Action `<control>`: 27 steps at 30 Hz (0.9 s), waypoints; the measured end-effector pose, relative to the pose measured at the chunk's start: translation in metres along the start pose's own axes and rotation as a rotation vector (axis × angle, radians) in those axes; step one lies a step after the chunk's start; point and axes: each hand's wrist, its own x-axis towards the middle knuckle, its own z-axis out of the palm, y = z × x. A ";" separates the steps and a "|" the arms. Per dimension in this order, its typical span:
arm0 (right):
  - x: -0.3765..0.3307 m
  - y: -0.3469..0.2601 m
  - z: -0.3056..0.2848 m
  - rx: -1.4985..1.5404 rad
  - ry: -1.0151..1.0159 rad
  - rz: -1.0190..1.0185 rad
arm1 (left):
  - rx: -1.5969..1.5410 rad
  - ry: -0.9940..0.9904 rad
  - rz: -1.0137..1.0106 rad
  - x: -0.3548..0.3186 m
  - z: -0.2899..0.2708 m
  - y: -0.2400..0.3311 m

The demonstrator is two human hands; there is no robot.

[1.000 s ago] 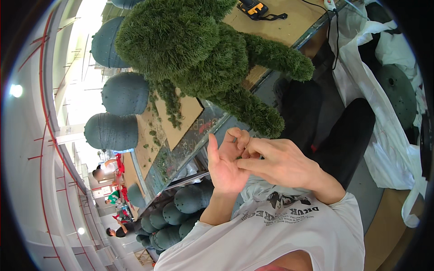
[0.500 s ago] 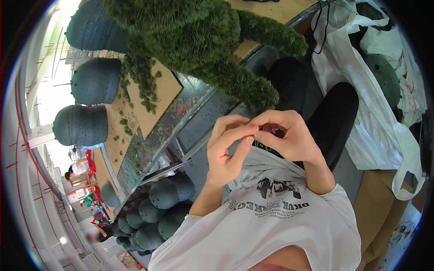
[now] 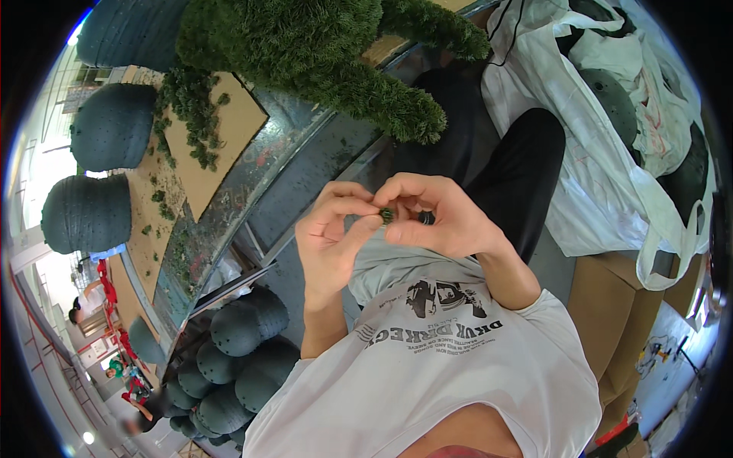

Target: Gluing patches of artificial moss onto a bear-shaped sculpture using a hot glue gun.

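Two hands meet in front of my chest, fingertips drawn together around a small green tuft (image 3: pixel 387 215). My left hand (image 3: pixel 334 237) is curled nearly closed, thumb and forefinger pinching the tuft from the left. My right hand (image 3: pixel 439 221) is curled over it from the other side, its fingertips touching the same tuft; a small dark bit shows just beside them, too small for me to tell what it is. The tuft sits between the two hands, held in the air just above the hem of my grey printed T-shirt (image 3: pixel 450 366) and clear of everything else.

Behind the hands, my legs in black trousers (image 3: pixel 527 168) stretch away. Above them stands a large figure covered in green artificial grass (image 3: pixel 305 46), one of its bushy limbs reaching down toward my hands without touching them. It stands on a metal-edged surface (image 3: pixel 252 198) where brown cardboard sheets (image 3: pixel 210 145) lie, scattered with loose green tufts (image 3: pixel 191 114).

At left, two big dark green rounded forms (image 3: pixel 99 168), dotted with holes, stand on the same surface. Below its edge, a heap of smaller dark green domes (image 3: pixel 229 359) is piled up. To my right lie white plastic bags (image 3: pixel 603 137), some holding more dark rounded forms, with a cardboard box (image 3: pixel 603 305) just below them. Far off at lower left, other people (image 3: pixel 80 305) are small and indistinct.
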 end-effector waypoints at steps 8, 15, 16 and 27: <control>0.001 0.015 0.002 -0.086 0.040 -0.074 | -0.268 0.087 -0.084 -0.004 0.005 -0.007; 0.002 0.013 -0.004 0.012 0.157 0.089 | -0.132 0.034 -0.071 0.009 0.000 -0.019; 0.002 0.012 -0.008 0.008 0.160 0.101 | -0.111 0.000 -0.047 0.011 -0.001 -0.023; 0.001 -0.002 -0.148 -0.134 0.608 -0.463 | -0.583 0.004 -0.367 0.069 0.031 -0.082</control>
